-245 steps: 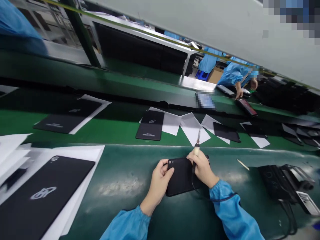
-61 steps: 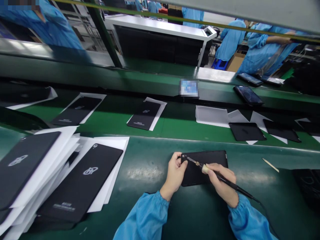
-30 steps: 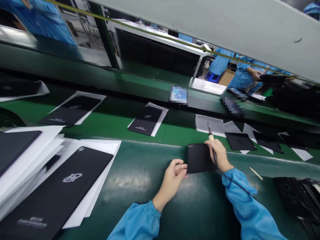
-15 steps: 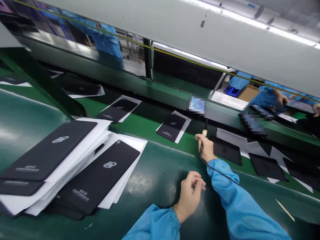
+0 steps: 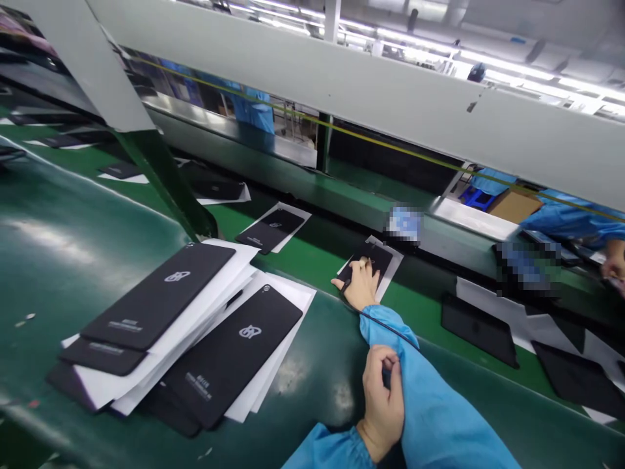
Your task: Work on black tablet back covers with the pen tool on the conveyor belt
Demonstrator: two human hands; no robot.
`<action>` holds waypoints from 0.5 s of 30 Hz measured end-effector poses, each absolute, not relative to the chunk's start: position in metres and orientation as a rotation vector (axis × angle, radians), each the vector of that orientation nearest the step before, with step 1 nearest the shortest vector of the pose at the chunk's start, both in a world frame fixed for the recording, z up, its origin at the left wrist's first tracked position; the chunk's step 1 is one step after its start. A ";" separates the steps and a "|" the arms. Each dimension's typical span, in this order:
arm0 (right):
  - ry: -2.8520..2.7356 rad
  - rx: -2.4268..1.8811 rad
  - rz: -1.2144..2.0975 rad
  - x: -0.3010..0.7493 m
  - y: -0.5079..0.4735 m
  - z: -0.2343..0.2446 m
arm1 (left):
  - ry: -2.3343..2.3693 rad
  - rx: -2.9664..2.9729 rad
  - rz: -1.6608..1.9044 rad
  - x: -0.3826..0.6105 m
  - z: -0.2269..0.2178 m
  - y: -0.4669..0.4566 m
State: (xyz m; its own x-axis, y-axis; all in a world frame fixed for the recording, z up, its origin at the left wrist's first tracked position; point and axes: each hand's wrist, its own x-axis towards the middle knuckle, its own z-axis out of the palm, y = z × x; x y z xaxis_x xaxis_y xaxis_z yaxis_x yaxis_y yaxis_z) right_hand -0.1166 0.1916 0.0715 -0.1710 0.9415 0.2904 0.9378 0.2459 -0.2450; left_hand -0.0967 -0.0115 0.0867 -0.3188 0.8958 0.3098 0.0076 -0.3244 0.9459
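My right hand (image 5: 360,286) reaches over a black tablet back cover (image 5: 385,259) that lies on white paper on the green belt. Its fingers, partly spread, are around a corded tool (image 5: 363,262) with a pale part; most of the tool is hidden. A thin black cord (image 5: 388,327) trails from that hand along the blue sleeve. My left hand (image 5: 383,400) is loosely curled beside the right forearm, and nothing shows in it. To the left, a stack of black back covers (image 5: 161,296) with white sheets between them stands on the green bench; another logo-marked cover (image 5: 239,358) leans against it.
More covers (image 5: 273,228) on paper lie along the belt (image 5: 317,257), and dark panels (image 5: 481,329) lie on the right. A green post (image 5: 166,182) rises behind the stack. Blurred-out devices (image 5: 404,225) sit on the far ledge. A co-worker's hand (image 5: 614,260) shows at far right.
My right hand has moved left, from beside the dark panel onto the logo-marked cover, with the corded tool. The left hand has curled tighter against the right sleeve. The view has shifted.
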 end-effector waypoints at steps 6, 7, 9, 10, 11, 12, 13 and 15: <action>-2.127 -1.804 -0.050 -0.125 0.193 0.071 | 1.261 1.248 1.729 -0.101 0.085 -0.008; -2.136 -1.799 -0.064 -0.124 0.192 0.072 | 1.259 1.250 1.730 -0.100 0.085 -0.008; -2.155 -1.779 -0.089 -0.120 0.189 0.074 | 1.250 1.250 1.723 -0.098 0.085 -0.010; -2.164 -1.761 -0.100 -0.117 0.186 0.075 | 1.238 1.252 1.711 -0.097 0.084 -0.011; -2.172 -1.740 -0.109 -0.113 0.184 0.075 | 1.222 1.256 1.698 -0.096 0.084 -0.012; -2.177 -1.714 -0.118 -0.108 0.181 0.075 | 1.201 1.263 1.684 -0.094 0.083 -0.014; -2.179 -1.685 -0.124 -0.102 0.177 0.075 | 1.180 1.271 1.671 -0.093 0.082 -0.015; -2.165 -1.623 -0.133 -0.087 0.169 0.074 | 1.144 1.282 1.652 -0.091 0.080 -0.016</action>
State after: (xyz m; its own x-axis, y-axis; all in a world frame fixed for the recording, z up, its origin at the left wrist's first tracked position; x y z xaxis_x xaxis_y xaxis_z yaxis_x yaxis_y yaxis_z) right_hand -0.0872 0.1694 0.0744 -0.2228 0.8928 0.3914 0.9341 0.3104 -0.1763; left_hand -0.0909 -0.0161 0.0802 -0.2270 0.9221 0.3135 -0.0305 -0.3285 0.9440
